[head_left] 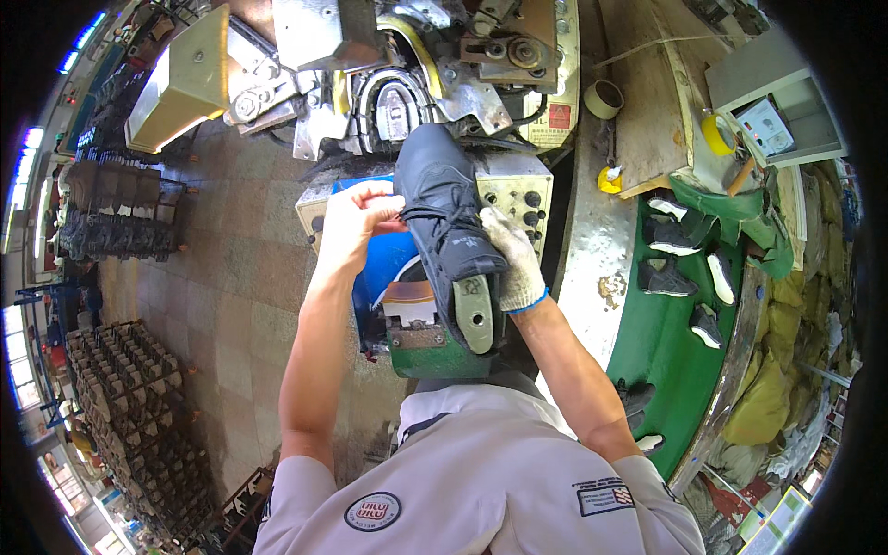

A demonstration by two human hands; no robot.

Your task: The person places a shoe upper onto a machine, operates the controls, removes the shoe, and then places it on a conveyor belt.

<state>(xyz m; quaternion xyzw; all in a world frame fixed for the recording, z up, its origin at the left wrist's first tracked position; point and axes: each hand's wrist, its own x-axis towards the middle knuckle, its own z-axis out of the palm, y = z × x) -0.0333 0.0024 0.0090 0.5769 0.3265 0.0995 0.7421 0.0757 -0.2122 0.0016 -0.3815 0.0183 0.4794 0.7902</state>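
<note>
The black shoe (430, 185), on a stiff-looking last (474, 313), is held before the machine (396, 109). The right hand (514, 257), gloved, clasps its right side; the left hand (368, 213) touches the other, grip unclear. Upper (433, 165) probably soft; heel (470, 252) likely the firmest hold.

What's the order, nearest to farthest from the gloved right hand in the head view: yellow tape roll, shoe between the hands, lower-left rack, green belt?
1. Shoe: touching the right hand.
2. Green belt: to the right.
3. Yellow tape roll: upper right.
4. Lower-left rack: far left.
</note>
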